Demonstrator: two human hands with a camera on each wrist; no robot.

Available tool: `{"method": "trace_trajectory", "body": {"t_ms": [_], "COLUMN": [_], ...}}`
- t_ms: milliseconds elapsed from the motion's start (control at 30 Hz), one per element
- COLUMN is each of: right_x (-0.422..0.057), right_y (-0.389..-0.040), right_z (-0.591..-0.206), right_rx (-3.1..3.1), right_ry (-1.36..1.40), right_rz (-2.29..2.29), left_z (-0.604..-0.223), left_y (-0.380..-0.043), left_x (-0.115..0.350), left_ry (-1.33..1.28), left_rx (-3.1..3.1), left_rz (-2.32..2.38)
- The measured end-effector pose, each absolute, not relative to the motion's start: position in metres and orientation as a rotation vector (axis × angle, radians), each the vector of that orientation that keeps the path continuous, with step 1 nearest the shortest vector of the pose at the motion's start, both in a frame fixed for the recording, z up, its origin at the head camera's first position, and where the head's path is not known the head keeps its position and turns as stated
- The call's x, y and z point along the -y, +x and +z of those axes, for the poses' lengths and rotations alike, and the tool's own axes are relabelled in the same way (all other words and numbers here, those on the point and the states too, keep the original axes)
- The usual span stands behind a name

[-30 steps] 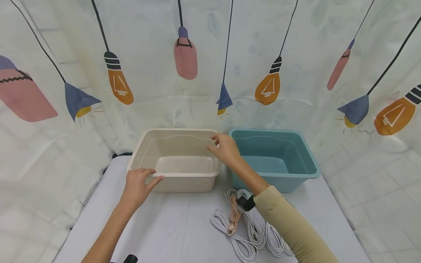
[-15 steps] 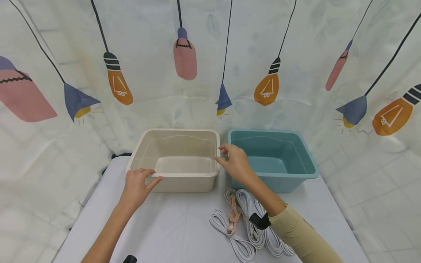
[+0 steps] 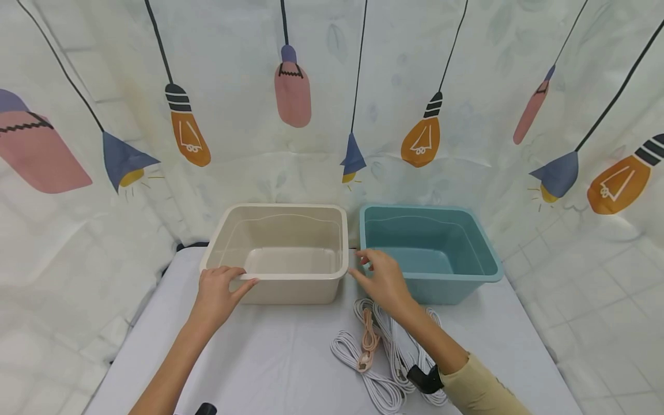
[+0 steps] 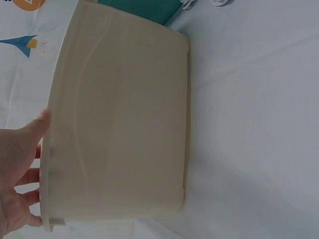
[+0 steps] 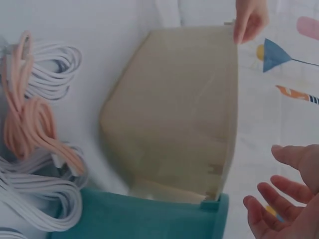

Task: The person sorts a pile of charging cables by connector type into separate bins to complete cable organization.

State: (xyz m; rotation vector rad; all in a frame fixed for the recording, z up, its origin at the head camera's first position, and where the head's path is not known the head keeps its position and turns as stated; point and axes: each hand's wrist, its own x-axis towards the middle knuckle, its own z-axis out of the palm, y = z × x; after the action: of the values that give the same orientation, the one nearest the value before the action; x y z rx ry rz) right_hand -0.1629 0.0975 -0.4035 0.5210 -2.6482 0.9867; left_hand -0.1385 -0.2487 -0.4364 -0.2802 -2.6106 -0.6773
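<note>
A beige plastic tub (image 3: 290,290) stands at the back of the table, left of a blue-green tub (image 3: 441,289). My left hand (image 3: 217,294) grips the beige tub's front rim near its left corner, thumb outside and fingers over the inside. In the left wrist view that thumb lies at the rim of the tub (image 4: 124,114). My right hand (image 3: 384,280) is at the front left corner of the blue-green tub, overlapping it in the head view. In the right wrist view the right hand (image 5: 289,209) has loosely bent fingers and nothing between them.
Several coiled white cables (image 3: 381,397) lie on the white-covered table (image 3: 280,363) in front of the tubs, partly under the right forearm. Among them is a peach cable (image 3: 370,340). Behind the tubs hangs a curtain (image 3: 233,115) printed with lamps.
My right hand has left the beige tub's right rim and come nearer and to the right, down to the blue-green tub's front corner. My left hand has kept its place.
</note>
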Motion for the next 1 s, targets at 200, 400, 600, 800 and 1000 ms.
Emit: {"method": "trace_trajectory", "body": {"t_ms": [200,400,600,800,1000], "right_x": [-0.104,-0.111,-0.117,-0.122,-0.125], "right_y": [-0.152,-0.141,-0.136,-0.132,-0.129], "right_z": [-0.423,-0.442,-0.461,-0.479,-0.499], "right_rx": [2.632,2.640,2.652,2.695,2.702], "right_ry": [0.487,0.474,0.441,0.379,0.373], "right_rz": [1.027,1.072,1.109,1.132,1.149], "left_z": [-0.438,-0.437,-0.438,-0.437,-0.437], "left_y": [-0.139,-0.139,-0.139,-0.139,-0.138], "left_x": [0.248,0.248,0.248,0.248,0.248], "left_ry": [-0.306,-0.301,-0.306,-0.297,-0.298], "left_rx": [2.579,2.580,2.570,2.588,2.589], "left_rz": [-0.664,-0.662,-0.649,-0.659,-0.660]}}
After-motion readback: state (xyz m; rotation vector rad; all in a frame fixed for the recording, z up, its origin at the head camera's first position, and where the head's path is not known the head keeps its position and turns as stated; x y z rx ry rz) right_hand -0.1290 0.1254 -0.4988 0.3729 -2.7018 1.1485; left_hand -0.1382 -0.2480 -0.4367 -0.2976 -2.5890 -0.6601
